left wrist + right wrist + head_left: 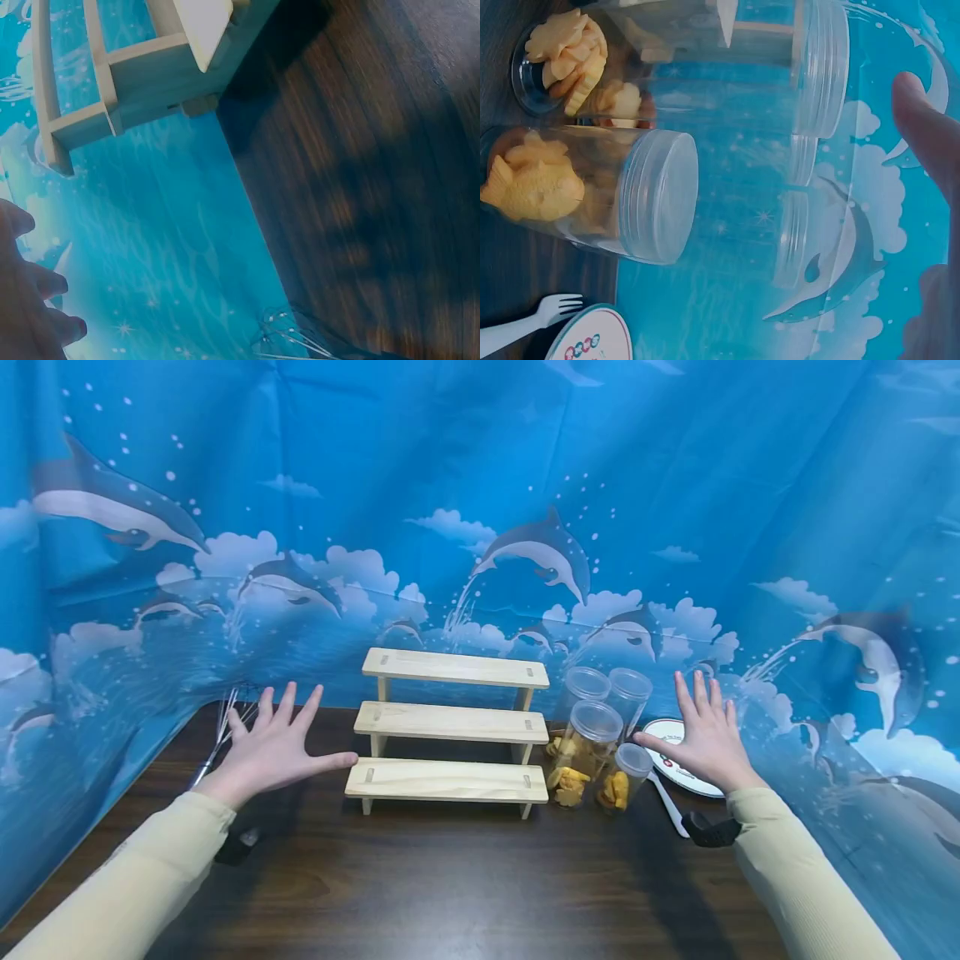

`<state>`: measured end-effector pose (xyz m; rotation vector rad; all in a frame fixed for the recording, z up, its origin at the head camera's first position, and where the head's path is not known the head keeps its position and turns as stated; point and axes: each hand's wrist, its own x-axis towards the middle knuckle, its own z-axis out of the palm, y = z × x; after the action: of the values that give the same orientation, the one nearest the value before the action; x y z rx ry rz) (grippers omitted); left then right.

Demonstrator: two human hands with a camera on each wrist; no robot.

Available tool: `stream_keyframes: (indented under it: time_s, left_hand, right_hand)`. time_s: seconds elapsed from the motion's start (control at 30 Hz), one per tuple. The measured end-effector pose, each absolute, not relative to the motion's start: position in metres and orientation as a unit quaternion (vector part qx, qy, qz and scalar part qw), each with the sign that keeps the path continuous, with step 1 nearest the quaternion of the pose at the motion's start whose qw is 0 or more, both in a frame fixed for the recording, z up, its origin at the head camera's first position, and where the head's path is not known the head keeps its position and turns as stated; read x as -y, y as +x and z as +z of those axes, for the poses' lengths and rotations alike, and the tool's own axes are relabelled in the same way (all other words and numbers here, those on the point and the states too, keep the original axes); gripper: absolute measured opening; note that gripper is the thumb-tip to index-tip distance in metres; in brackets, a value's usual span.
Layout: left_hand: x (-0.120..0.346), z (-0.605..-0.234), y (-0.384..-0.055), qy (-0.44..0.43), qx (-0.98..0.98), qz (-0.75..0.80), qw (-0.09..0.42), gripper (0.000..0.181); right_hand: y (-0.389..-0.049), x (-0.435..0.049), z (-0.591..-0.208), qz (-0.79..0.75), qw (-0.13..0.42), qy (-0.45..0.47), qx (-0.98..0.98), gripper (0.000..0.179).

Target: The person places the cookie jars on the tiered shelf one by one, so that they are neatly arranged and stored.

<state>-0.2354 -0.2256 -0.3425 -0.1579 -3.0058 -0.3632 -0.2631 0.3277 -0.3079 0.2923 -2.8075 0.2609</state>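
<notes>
My left hand [281, 747] is held up with its fingers spread, left of a three-tier pale wooden stand [450, 778]. Its thumb overlaps the lowest shelf's left end in the head view. Behind that hand shows a wire whisk [222, 735]. My right hand [708, 743] is also spread and holds nothing, overlapping a white plate [697, 787] in the head view. A white fork [517, 330] lies against the plate. Between stand and right hand are several clear lidded jars, among them a tall jar [588, 747] and a small jar [592, 187], with yellow-orange pieces at the bottom.
A dark wood-grain table [450, 885] carries everything. Behind and along both sides hangs a blue curtain [420, 460] printed with dolphins and clouds. A black wrist device [711, 831] shows by the right sleeve.
</notes>
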Motion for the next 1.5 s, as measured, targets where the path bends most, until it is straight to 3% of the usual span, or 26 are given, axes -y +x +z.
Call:
stream_keyframes:
  time_s: [0.43, 0.63, 0.87, 1.1, 1.27, 1.5]
  left_hand:
    - [0.222, -0.356, -0.255, -0.057, 0.987, -0.151, 0.014, 0.119]
    - [0.217, -0.358, -0.266, -0.056, 0.972, -0.222, -0.049, 0.115]
    - [0.222, -0.372, -0.267, -0.040, 0.962, -0.255, -0.092, 0.092]
    - [0.208, -0.392, -0.274, 0.014, 0.913, -0.371, -0.167, 0.071]
    - [0.202, -0.400, -0.280, 0.050, 0.888, -0.418, -0.185, 0.049]
    - [0.198, -0.402, -0.286, 0.077, 0.868, -0.451, -0.192, 0.038]
  right_hand:
    - [-0.288, -0.340, -0.304, 0.199, 0.124, 0.099, 0.967, 0.108]
    - [-0.303, -0.346, -0.302, 0.284, 0.095, 0.076, 0.951, 0.103]
    - [-0.322, -0.349, -0.318, 0.349, 0.030, 0.075, 0.934, 0.100]
    - [-0.338, -0.359, -0.326, 0.411, 0.023, 0.072, 0.909, 0.098]
    - [-0.347, -0.365, -0.332, 0.474, 0.002, 0.057, 0.879, 0.096]
    - [-0.364, -0.370, -0.342, 0.466, -0.045, 0.069, 0.881, 0.095]
